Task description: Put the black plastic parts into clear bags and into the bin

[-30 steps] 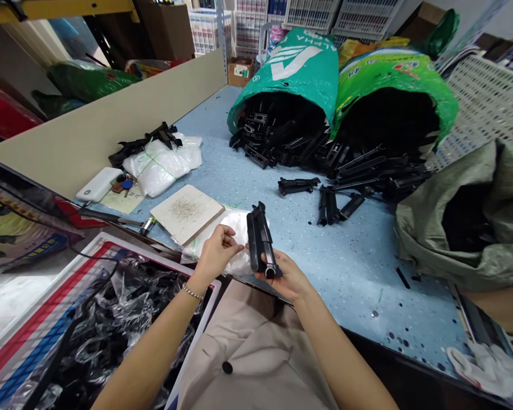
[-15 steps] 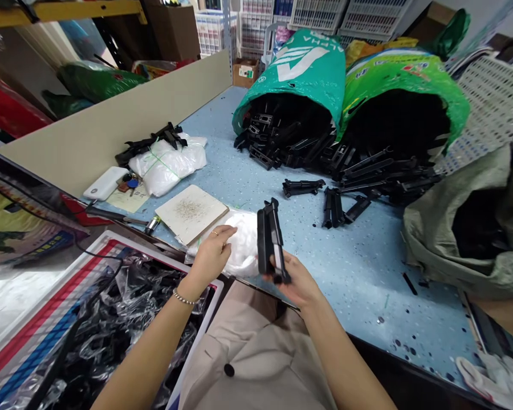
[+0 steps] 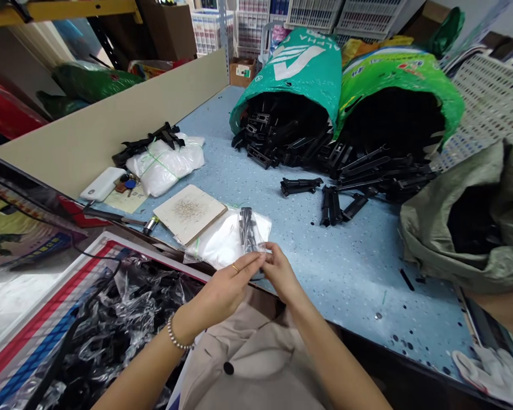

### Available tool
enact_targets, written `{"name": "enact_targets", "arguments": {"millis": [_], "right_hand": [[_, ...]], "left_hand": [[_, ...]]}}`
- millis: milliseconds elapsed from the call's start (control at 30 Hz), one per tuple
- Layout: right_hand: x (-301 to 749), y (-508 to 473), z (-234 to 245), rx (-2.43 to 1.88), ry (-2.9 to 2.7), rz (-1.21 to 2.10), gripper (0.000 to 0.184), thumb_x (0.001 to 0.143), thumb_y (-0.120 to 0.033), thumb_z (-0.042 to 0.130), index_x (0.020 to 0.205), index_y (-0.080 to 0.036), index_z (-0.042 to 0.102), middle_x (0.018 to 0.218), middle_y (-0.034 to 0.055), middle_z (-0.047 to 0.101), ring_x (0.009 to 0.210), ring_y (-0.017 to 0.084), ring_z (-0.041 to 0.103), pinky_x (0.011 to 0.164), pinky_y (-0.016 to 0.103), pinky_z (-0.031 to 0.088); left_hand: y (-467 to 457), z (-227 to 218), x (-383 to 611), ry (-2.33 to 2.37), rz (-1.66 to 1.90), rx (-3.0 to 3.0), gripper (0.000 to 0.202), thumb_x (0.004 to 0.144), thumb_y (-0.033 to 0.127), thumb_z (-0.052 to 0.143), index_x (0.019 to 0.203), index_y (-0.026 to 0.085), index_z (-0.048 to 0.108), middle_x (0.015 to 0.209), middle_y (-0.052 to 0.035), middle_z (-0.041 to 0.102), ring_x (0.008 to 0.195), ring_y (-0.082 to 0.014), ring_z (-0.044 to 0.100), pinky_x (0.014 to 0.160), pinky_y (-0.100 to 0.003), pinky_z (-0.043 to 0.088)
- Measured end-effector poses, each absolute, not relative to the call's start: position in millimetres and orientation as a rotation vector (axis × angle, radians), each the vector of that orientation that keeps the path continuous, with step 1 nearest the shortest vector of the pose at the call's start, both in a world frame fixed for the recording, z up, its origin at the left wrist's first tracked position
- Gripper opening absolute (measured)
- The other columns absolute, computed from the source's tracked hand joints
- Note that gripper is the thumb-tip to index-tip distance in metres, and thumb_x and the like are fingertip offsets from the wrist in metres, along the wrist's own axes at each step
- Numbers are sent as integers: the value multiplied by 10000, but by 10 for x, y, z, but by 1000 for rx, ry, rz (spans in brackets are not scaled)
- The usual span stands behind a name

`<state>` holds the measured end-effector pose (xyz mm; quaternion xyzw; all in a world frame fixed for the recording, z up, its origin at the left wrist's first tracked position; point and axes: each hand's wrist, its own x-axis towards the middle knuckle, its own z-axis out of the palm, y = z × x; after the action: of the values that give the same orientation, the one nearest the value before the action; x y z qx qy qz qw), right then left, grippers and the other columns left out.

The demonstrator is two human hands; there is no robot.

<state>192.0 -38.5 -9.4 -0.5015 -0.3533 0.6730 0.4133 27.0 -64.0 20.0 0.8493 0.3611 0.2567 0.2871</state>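
A black plastic part (image 3: 247,226) lies inside a clear plastic bag (image 3: 253,246) over the stack of white plastic bags (image 3: 216,242) at the table's front edge. My left hand (image 3: 226,287) is closed, its fingertips pinching the near end of the clear bag. From the other side my right hand (image 3: 281,274) pinches the same end, its fingertips touching those of my left. What exactly lies between the fingertips is partly hidden. A square board (image 3: 190,213) with brown specks rests just left of the stack.
Black parts (image 3: 367,171) spill from a teal sack (image 3: 299,68) and a green sack (image 3: 402,74). Below left, a crate (image 3: 98,245) holds bagged black parts. A grey-green sack (image 3: 436,228) stands at right. A tied white bundle (image 3: 166,165) lies back left.
The black part, held bare in my right hand before, is now inside a clear bag. My left hand has moved right and my hands have come together.
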Motion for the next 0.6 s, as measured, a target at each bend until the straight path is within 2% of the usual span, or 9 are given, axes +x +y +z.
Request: {"name": "enact_targets", "arguments": {"millis": [67,133,267,333,433,500,600], "right_hand": [[1878,-465,-1,-1372,-1127,1443,438,765,-286,650,1184,-248,527,724,-40,611,674,147,571,697,301,487],[1866,-593,105,-1309,-1340,1401,468,789,-228,602,1247,-272,516,875,-5,654,794,170,597,764,313,475],[1997,-756,259,-935,-1564,1798,377,801,-250,623,1178,-250,622,1022,42,675,888,190,623,783,315,493],[2170,-675,241,-996,-1577,1769,292,809,-295,630,1093,-242,670,1007,46,685,885,193,624,778,322,495],[2564,-308,110,-1345,-1542,1291,237,824,-322,603,1034,-244,682,997,49,676,889,200,601,798,343,473],[2865,33,24,-1568,-1571,899,277,853,-309,549,1094,-225,658,1059,84,650,953,229,575,852,378,446],[3246,515,-26,-1995,-1637,342,364,883,-224,480,1225,-165,587,1237,176,566,1157,324,451,948,477,342]], "left_hand": [[-686,256,265,997,665,2200,640,881,92,426,1478,260,269,1467,-109,396,1329,-222,427,1085,-387,416],[-772,375,190,1035,643,2144,543,878,182,506,1408,262,419,1368,-106,510,1247,-231,512,1039,-374,461],[-1097,655,-311,1261,396,1966,358,849,345,560,1198,389,629,1214,-23,654,1132,-247,601,980,-361,495],[-1228,603,-765,1408,168,1827,305,757,404,625,1050,409,710,1128,4,709,1095,-280,629,965,-374,502],[-1284,132,-1551,1649,-77,1671,244,620,389,618,808,340,765,940,-5,763,960,-313,686,912,-405,526],[-1273,-309,-2003,1804,-218,1643,196,539,339,561,616,283,732,767,-44,764,866,-357,702,840,-451,543],[-1241,-797,-2343,1957,-329,1673,179,505,307,491,522,267,665,654,-55,743,800,-380,708,769,-479,546]]}}
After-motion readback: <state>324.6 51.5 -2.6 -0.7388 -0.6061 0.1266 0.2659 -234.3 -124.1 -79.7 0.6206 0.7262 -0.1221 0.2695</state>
